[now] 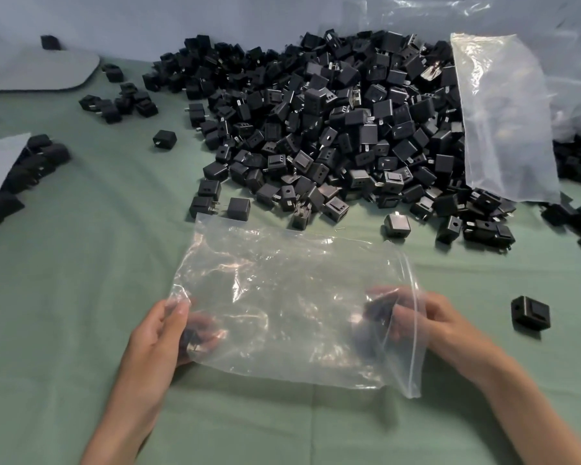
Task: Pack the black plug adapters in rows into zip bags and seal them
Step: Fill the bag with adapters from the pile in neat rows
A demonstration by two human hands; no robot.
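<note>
A clear zip bag point(282, 297) lies on the green cloth in front of me, its zip mouth at the right. My left hand point(158, 333) grips the bag's closed left end, thumb on top, with a black adapter point(190, 340) under the fingers inside or beneath the plastic. My right hand point(426, 320) reaches into the bag's mouth, fingers curled round a dark adapter point(378, 312) seen blurred through the plastic. A large heap of black plug adapters point(332, 129) fills the far middle of the table.
A second clear bag point(503, 122) leans on the heap at right. Loose adapters lie about: one point(530, 317) right of my right hand, one point(164, 139) left of the heap, a small cluster point(121, 102) far left. Grey sheets point(37, 72) sit at left.
</note>
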